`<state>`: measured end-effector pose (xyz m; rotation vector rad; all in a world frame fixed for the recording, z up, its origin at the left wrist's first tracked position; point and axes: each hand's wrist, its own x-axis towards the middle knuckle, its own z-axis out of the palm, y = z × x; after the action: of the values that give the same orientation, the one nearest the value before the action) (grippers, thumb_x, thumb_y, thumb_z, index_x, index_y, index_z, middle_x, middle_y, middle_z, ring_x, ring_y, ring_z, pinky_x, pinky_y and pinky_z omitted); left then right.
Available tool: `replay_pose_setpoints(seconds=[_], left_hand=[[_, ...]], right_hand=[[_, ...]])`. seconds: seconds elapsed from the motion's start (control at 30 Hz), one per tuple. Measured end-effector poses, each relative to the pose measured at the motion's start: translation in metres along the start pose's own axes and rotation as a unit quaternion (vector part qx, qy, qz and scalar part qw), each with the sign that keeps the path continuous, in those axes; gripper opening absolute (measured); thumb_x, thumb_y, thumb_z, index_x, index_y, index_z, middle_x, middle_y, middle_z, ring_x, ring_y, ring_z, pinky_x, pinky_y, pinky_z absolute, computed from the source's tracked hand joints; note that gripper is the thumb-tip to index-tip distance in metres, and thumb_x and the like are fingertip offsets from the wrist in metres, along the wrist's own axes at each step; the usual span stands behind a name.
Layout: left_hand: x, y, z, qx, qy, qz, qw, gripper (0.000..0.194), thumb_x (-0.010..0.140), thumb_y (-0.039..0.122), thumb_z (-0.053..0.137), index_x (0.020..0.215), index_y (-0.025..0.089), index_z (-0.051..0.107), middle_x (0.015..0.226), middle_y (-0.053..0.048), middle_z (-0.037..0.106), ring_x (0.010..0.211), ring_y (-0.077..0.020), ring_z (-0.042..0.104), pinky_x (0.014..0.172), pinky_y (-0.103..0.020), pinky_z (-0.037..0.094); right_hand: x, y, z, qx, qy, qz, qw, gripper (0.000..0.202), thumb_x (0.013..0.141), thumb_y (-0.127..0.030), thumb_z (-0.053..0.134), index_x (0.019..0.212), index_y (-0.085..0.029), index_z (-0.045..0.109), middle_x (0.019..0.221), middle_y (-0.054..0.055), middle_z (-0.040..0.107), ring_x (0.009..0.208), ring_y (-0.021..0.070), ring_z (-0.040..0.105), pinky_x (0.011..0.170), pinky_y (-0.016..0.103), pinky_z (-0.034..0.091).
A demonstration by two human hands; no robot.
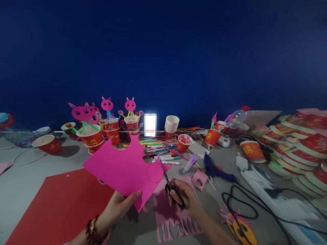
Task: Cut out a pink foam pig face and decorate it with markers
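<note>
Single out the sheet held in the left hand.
The bright pink sheet, gripped by the left hand; the red sheet and pale pink sheet lie on the table.

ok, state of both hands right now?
Left hand: closed, thumb on top, holding the cut-into magenta paper sheet.
Right hand: closed, fingers in the handles, holding black-handled scissors.

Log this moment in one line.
left hand: holds magenta sheet; right hand: holds scissors at sheet edge; outlined circle: attached; glue gun: on table
</note>
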<state>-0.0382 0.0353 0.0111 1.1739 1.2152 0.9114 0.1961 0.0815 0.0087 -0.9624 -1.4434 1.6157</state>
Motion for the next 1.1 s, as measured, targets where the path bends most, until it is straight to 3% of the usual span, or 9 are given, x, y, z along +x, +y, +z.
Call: replay_pose_setpoints(seconds=[0.3,0.47,1.1], left_hand=[[0.001,0.005,0.000,-0.010,0.007,0.009,1.000,0.056,0.082,0.062,0.060,0.062,0.012,0.075,0.059,-0.011,0.072,0.048,-0.0160,0.061,0.050,-0.022,0.050],[0.003,0.011,0.000,-0.008,0.015,0.036,0.999,0.056,0.079,0.063,0.062,0.056,0.013,0.071,0.055,-0.010,0.070,0.053,-0.0189,0.065,0.052,-0.023,0.052],[0.006,-0.003,-0.006,-0.040,0.006,0.062,0.997,0.051,0.083,0.058,0.063,0.059,0.013,0.072,0.056,-0.011,0.072,0.054,-0.0191,0.066,0.056,-0.024,0.050]], right_hand=[[-0.001,-0.001,-0.001,-0.013,-0.004,0.001,1.000,0.051,0.073,-0.067,0.066,0.062,-0.021,0.046,0.050,-0.005,0.048,0.041,0.0090,0.041,0.043,0.022,0.030],[0.002,0.004,-0.006,-0.030,-0.021,-0.015,0.999,0.052,0.075,-0.066,0.065,0.063,-0.020,0.045,0.052,-0.005,0.048,0.042,0.0093,0.045,0.042,0.021,0.030],[0.002,0.007,-0.007,-0.025,-0.026,-0.019,0.999,0.056,0.073,-0.072,0.063,0.062,-0.020,0.047,0.050,-0.005,0.046,0.041,0.0089,0.041,0.041,0.022,0.031]])
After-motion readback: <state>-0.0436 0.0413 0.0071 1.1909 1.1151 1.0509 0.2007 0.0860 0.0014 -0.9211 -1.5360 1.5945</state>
